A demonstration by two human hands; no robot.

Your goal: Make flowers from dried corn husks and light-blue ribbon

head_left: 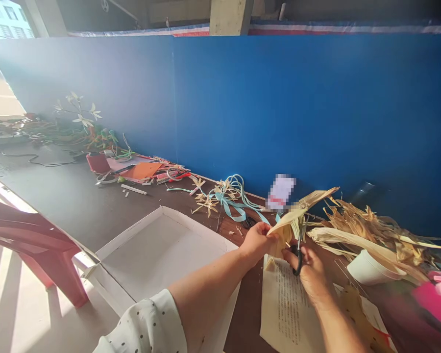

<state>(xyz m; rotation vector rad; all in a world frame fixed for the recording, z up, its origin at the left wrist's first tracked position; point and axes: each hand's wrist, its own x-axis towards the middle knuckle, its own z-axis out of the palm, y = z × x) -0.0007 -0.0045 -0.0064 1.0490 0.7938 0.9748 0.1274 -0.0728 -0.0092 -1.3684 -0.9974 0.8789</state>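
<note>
A blue wall panel [297, 113] stands behind the dark table [59, 181]. On the table lies a shallow white box [161, 250], and right of it a printed sheet [286, 304]. Dry husks [375, 230] lie beside a white cup [373, 268]. Above the sheet, the left hand [257, 241] pinches a pale husk piece [286, 225] — its fingers closed on it — while the right hand [310, 272] grips black-handled scissors [297, 257], blades at the husk piece.
</note>
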